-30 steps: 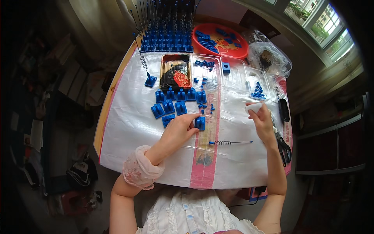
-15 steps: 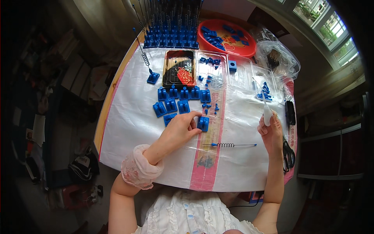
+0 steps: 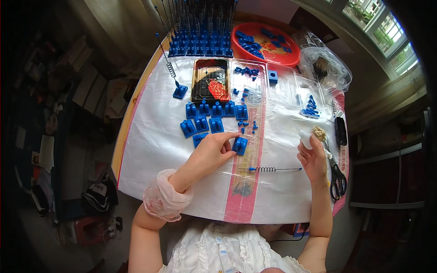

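My left hand (image 3: 215,149) is closed, thumb and fingertips pinching the edge of a small blue plastic base (image 3: 240,146) on the table. On the right, my right hand (image 3: 314,160) is closed round a white squeeze bottle (image 3: 306,139); its thin nozzle does not show clearly from here. Between the hands lies a black wire spring (image 3: 266,169) with a blue cone on its left part and a blue tip at its right end. Several more blue bases (image 3: 201,123) stand beyond my left hand, with small blue cones (image 3: 243,124) beside them.
At the back stand rows of blue bases with upright springs (image 3: 200,43) and a red basin (image 3: 291,57) of blue parts. A black tray (image 3: 195,91) and clear trays (image 3: 282,93) line the middle. Scissors (image 3: 337,179) and a beige lump (image 3: 319,132) lie at the right edge.
My right hand has turned the white bottle and drawn it slightly nearer me, so its long nozzle no longer shows. The beige lump has come into view. My left hand keeps its pinch.
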Demonstrator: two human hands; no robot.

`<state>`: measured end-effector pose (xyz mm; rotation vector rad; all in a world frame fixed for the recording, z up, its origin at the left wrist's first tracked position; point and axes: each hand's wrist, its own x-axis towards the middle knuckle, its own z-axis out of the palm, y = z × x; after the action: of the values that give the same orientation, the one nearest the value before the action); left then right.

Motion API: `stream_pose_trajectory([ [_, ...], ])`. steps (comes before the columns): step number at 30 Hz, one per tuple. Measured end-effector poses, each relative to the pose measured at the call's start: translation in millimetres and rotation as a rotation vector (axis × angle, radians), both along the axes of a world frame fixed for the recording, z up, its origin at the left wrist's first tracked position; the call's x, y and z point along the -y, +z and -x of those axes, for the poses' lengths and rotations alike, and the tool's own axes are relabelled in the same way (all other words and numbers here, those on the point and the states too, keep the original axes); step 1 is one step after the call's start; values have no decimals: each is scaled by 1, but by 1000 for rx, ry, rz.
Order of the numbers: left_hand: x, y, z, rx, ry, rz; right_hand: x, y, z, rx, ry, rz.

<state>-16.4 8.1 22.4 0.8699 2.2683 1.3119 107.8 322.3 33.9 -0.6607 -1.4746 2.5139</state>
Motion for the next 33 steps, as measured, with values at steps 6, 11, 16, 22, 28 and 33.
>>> stream_pose_trajectory([
  [6, -13, 7, -12, -157, 139, 183, -13, -8, -1, -51, 61, 99],
  [11, -21, 2, -15, -235, 191, 188, -7, -7, -1, -35, 19, 137],
  [16, -13, -2, -10, -181, 153, 104, -16, -16, -1, -25, 11, 162],
  [22, -13, -2, -9, -157, 151, 76, -17, -14, 2, -90, 133, 122],
  [28, -12, -7, -8, -147, 152, 74, 2, -5, 3, 2, 50, -32],
  [33, -13, -4, -9, -123, 162, 103, 12, -3, 4, 20, 87, -70],
])
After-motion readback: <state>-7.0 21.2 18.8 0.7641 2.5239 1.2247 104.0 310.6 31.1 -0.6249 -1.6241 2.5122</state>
